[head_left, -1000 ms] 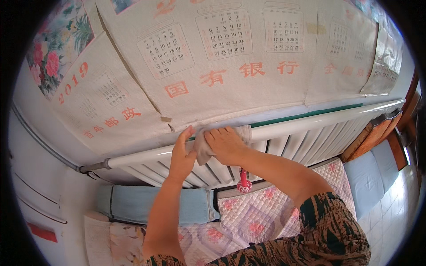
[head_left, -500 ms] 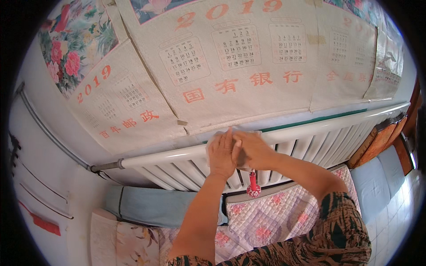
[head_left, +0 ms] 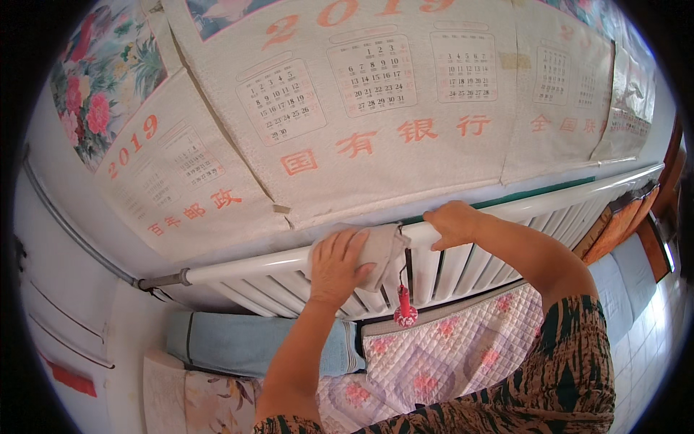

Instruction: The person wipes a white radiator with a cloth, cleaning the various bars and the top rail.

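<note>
My left hand (head_left: 336, 264) lies over a pale grey cloth (head_left: 379, 253), pressing it around the top rail of a white radiator (head_left: 285, 260). Its fingers reach over the rail and the thumb points to the right, across the cloth. To the right, my right hand (head_left: 454, 224) grips the bare rail, fingertips on top and thumb down the front. Between the hands a red pendant with a patterned ball (head_left: 405, 307) hangs on a dark cord at the cloth's right edge. What lies under the cloth is hidden.
Large paper calendars (head_left: 376, 145) cover the wall above the radiator. A green strip (head_left: 538, 189) runs behind the rail. Below are a folded blue towel-like cover (head_left: 260, 343) and a quilted floral pad (head_left: 448, 347). A grey pipe (head_left: 163, 279) joins the radiator's left end.
My right hand has left the cloth and moved right onto the rail. My left hand has shifted slightly left with the cloth, which now lies spread over the rail.
</note>
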Demonstrator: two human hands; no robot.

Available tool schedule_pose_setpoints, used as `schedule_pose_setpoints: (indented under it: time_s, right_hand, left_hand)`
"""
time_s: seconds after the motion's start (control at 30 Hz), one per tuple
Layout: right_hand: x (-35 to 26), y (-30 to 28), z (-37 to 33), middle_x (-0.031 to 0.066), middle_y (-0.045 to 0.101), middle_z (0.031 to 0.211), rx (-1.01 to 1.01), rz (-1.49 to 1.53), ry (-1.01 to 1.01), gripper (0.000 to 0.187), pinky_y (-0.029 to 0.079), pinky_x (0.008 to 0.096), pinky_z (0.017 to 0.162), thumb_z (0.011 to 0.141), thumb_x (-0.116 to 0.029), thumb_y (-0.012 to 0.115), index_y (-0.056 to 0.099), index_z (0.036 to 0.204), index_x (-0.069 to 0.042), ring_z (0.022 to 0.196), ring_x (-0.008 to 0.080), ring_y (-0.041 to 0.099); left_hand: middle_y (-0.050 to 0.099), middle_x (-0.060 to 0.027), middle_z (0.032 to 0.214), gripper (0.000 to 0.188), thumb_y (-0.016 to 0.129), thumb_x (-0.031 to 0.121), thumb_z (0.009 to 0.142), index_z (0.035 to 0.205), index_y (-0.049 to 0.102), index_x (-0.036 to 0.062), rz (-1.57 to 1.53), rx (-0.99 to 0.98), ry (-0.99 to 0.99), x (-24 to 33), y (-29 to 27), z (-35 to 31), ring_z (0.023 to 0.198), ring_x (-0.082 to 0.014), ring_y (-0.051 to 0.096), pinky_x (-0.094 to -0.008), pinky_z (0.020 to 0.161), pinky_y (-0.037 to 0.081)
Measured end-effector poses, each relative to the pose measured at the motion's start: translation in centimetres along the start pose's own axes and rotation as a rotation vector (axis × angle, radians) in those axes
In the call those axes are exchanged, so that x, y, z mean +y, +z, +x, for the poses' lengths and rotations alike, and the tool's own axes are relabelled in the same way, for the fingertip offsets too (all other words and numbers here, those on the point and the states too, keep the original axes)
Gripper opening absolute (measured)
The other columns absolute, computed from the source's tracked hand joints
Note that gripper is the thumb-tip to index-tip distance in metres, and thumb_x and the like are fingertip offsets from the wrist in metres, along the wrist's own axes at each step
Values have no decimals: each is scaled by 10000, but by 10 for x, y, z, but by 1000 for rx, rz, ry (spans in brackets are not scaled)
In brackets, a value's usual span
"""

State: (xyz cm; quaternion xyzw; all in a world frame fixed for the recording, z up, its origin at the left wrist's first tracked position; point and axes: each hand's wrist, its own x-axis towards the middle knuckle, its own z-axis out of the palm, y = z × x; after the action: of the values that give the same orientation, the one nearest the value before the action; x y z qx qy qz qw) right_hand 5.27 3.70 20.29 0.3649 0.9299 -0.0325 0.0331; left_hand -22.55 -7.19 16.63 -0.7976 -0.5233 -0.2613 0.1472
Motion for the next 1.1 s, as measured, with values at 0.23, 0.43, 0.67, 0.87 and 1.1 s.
schedule_pose_setpoints:
  time_s: [0.23,0.43,0.67,0.87,1.1]
  right_hand:
    - [5,-1,4,202,668,871,0,53,-81,554,502,466,774,685,-452,748,602,987,-10,851,390,642]
    - [6,0,5,193,667,884,3,84,-76,562,499,455,772,678,-495,744,610,960,-29,842,388,641]
    - [4,-1,4,190,665,855,31,99,-74,519,499,456,775,689,-457,734,616,949,-25,830,378,644]
    - [3,-5,1,188,666,829,31,96,-56,483,503,453,761,684,-425,726,625,943,-30,810,368,648]
    - [1,-4,1,187,666,822,58,101,-68,476,505,443,753,686,-425,723,622,935,-32,798,365,649]
  left_hand:
    - [511,-47,1295,691,777,305,674,1300,524,157,142,55,-39,-47,-13,-31,1221,-269,438,-451,1037,295]
    - [487,-79,1332,718,764,301,675,1325,499,150,192,-21,-100,-104,-34,-61,1250,-309,417,-480,1066,286]
    - [468,-104,1340,662,699,393,737,1319,500,151,329,120,-255,-122,-36,-85,1278,-319,401,-536,1101,220]
    - [511,-88,1278,617,675,464,735,1266,557,173,320,228,-155,-74,3,-50,1234,-308,431,-559,1068,217]
    - [532,-79,1247,578,623,540,784,1242,582,191,332,261,26,-33,26,-24,1173,-296,465,-521,1017,279]
